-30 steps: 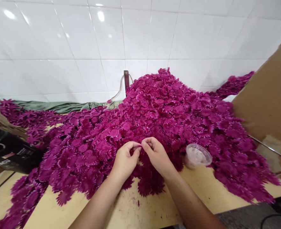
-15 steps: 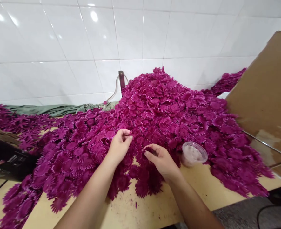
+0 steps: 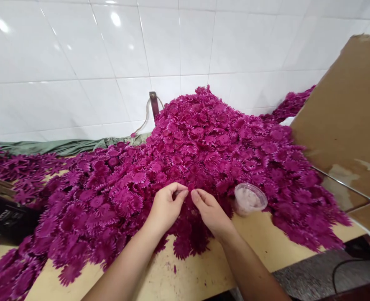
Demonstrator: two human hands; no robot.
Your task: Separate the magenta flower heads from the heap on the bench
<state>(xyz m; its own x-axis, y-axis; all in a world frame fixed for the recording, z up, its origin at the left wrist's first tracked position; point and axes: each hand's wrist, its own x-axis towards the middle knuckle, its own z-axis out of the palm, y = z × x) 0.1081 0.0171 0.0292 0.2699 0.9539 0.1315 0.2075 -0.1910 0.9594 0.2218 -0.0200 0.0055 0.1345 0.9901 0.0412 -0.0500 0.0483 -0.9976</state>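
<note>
A large heap of magenta daisy-like flower heads (image 3: 203,138) covers the table, their petals narrow and pointed. At its front edge, my left hand (image 3: 169,205) is closed, with thumb and forefinger pinched together. My right hand (image 3: 208,209) is closed in a pinch too, its fingertips almost meeting those of the left. Whatever the fingertips hold is too small and too close in colour to the heap to make out. Loose flower heads (image 3: 185,242) lie below and between the wrists. A clear plastic tub (image 3: 250,198) with whitish contents stands right of my right hand.
A big cardboard sheet or box (image 3: 344,125) leans at the right beside a metal rod (image 3: 341,182). At the left is a black printed box (image 3: 9,219). Green cloth (image 3: 53,146) runs along the white tiled wall (image 3: 116,50). The wooden tabletop (image 3: 253,246) ends at the front.
My hands have come together, fingertip to fingertip. The left moved right and slightly down, while the right stayed near its place. The whole view shifted a little.
</note>
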